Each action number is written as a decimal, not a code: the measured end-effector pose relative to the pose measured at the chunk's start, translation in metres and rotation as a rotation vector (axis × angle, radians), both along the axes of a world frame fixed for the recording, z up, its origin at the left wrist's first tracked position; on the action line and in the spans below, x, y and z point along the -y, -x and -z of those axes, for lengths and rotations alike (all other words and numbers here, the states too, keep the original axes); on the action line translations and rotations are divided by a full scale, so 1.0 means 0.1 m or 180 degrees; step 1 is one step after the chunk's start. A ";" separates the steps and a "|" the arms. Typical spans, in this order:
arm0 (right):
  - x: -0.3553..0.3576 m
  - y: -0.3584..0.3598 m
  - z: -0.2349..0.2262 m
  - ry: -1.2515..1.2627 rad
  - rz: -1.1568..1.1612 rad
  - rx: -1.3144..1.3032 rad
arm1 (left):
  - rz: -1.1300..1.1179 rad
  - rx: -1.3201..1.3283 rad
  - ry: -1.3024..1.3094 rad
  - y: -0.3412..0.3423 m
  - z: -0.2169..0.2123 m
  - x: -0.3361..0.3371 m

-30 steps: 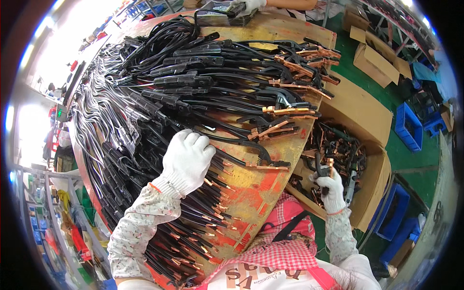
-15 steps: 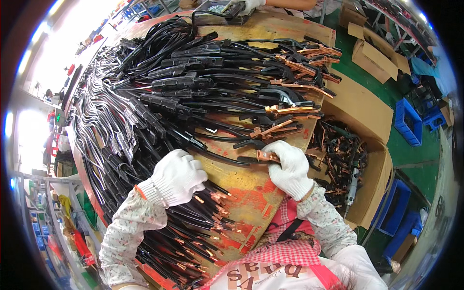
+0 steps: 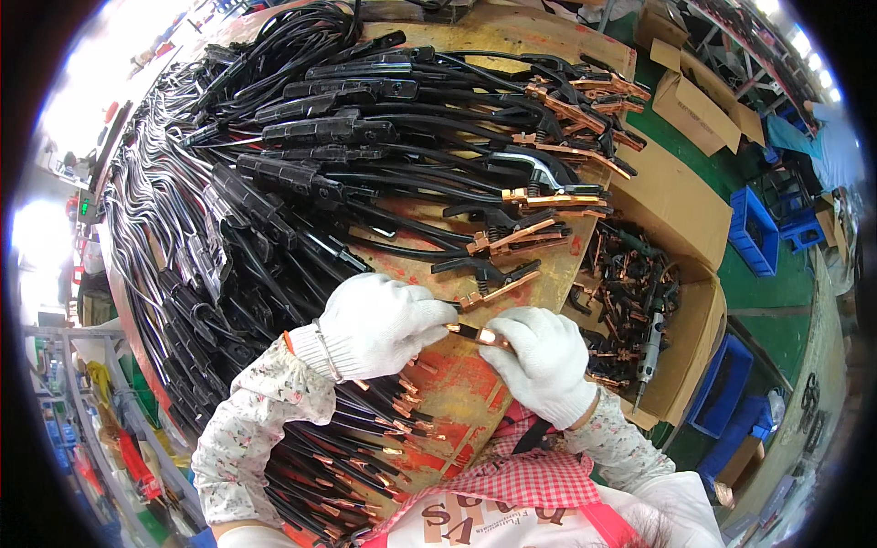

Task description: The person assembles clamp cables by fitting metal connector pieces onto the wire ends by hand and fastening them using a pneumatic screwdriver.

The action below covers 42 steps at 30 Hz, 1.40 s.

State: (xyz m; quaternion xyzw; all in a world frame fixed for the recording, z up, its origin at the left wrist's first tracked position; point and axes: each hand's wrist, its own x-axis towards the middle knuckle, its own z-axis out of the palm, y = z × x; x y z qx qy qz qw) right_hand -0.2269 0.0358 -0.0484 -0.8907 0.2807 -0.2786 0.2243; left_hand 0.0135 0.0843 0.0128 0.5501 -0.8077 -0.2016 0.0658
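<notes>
- Table [image 3: 530,36]: fills mid-frame.
- Black cables [image 3: 274,265]: heaped on it, left to upper centre.
- Cardboard box [image 3: 699,352]: right of centre, clamps [image 3: 630,292] inside.
- Left hand [image 3: 388,320]: centre, fingers pinched on cable end [image 3: 475,334].
- Right hand [image 3: 544,361]: fingers pinching its copper tip.
- Cable end: between hands, just right of centre.

Green floor [image 3: 776,294], right of frame; grey metal shelving [image 3: 73,332], lower left; bright white glare [image 3: 91,68], upper left.
</notes>
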 end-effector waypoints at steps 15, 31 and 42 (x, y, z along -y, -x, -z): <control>-0.13 -0.27 0.15 -0.0245 -0.0107 0.0586 | -0.0227 -0.0334 -0.0608 -0.06 -0.06 -0.04; -0.08 -0.35 0.10 0.0301 -0.0470 0.0160 | -0.0150 -0.0247 -0.1787 -0.11 -0.15 0.15; -0.03 -0.37 0.07 0.0196 -0.0669 0.0013 | -0.0546 0.0093 -0.0949 0.08 -0.10 0.01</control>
